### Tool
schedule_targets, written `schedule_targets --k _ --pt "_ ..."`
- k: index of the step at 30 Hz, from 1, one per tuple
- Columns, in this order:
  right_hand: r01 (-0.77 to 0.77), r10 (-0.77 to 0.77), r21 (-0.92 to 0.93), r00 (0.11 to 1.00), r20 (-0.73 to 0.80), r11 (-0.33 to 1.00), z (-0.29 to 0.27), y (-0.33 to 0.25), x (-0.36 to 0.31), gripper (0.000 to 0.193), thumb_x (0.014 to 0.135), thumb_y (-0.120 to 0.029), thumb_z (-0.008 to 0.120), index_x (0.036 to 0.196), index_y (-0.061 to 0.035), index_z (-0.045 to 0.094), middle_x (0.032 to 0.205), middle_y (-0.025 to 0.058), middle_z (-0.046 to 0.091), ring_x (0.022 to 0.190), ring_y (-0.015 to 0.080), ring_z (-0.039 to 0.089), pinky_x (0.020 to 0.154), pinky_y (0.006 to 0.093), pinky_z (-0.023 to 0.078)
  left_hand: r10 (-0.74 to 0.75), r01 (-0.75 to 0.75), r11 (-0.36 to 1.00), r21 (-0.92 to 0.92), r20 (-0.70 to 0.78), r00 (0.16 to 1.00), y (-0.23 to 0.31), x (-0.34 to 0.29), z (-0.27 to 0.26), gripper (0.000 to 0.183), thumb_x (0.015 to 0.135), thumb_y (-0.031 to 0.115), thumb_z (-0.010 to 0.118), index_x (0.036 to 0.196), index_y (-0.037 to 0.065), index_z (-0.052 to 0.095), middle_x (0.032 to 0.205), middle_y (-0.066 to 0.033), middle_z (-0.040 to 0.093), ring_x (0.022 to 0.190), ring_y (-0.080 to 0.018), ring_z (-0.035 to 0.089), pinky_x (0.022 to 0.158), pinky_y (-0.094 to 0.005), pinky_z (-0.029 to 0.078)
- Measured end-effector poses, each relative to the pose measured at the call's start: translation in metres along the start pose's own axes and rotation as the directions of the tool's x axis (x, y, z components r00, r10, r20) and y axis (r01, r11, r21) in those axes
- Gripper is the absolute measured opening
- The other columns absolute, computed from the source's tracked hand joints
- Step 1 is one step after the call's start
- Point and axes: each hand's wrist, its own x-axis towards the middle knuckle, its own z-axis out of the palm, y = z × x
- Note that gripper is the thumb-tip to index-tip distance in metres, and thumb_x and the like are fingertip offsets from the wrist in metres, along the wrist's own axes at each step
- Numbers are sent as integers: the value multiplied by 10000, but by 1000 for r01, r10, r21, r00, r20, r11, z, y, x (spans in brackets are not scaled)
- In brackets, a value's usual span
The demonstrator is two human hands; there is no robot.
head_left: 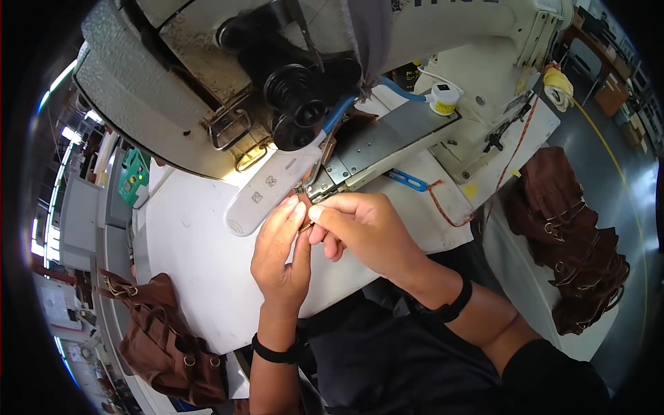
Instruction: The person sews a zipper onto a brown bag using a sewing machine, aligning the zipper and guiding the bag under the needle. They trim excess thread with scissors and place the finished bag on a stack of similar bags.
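Note:
Both my hands meet just in front of the needle area of a large sewing machine (pixel 443 138). A small brown leather piece (pixel 303 203) shows between them, partly hidden by my fingers. My left hand (pixel 282 249) is closed on its left side, thumb and fingertips pressed together at the piece. From the right, my right hand (pixel 366 228) pinches the same piece between thumb and forefinger. A short brass-coloured strip (pixel 306 226) sticks out between the hands; I cannot make out what it is. Just above my fingertips is the machine's metal work arm (pixel 373 149).
A white lamp bar (pixel 266 190) hangs close above my left fingers. On the white table (pixel 187 256) a blue-handled tool (pixel 407 180) lies beside an orange cord (pixel 443 211). Brown leather bags (pixel 169 339) sit at the left, more brown leather bags (pixel 564 235) at the right.

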Motion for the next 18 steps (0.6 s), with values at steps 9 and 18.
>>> schedule_targets --k 9,18 --pt "20 -11 150 998 -59 988 4 11 1 232 1014 -129 611 870 31 698 768 78 688 612 117 634 591 246 523 -95 97 990 -105 25 995 5 1 -2 271 938 -37 675 1201 10 721 1269 -177 704 1182 -292 680 1022 -379 526" --pt "-3 19 174 996 -91 985 8 10 9 222 1024 -136 604 958 50 708 781 86 695 587 115 632 567 241 525 -184 182 973 -141 -2 983 4 6 3 228 984 -18 626 1194 -9 714 1257 -191 697 1194 -292 664 1012 -384 534"
